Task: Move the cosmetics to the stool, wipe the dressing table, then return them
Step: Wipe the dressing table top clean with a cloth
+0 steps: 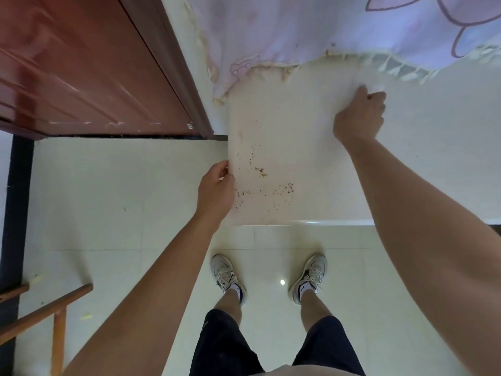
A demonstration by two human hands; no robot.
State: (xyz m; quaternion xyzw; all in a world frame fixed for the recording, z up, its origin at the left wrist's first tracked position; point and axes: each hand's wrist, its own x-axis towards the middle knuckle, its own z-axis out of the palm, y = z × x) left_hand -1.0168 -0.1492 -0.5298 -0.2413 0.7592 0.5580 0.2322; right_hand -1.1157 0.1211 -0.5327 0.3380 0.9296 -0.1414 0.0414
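Observation:
The white dressing table top (311, 164) fills the middle of the head view, with brown specks and crumbs (261, 172) scattered over its left part. My left hand (217, 188) grips the table's left edge, thumb on top. My right hand (360, 115) is closed and pressed down on the far part of the top, and a bit of white wipe (376, 87) shows past the knuckles. No cosmetics are in view. Part of a wooden stool (54, 308) shows at the lower left.
A lilac printed cloth with a frilled hem (311, 31) hangs over the back of the table. A red-brown door (89, 66) stands at the left, beside a dark frame (16, 213). My feet in white sneakers (227, 278) stand on pale floor tiles.

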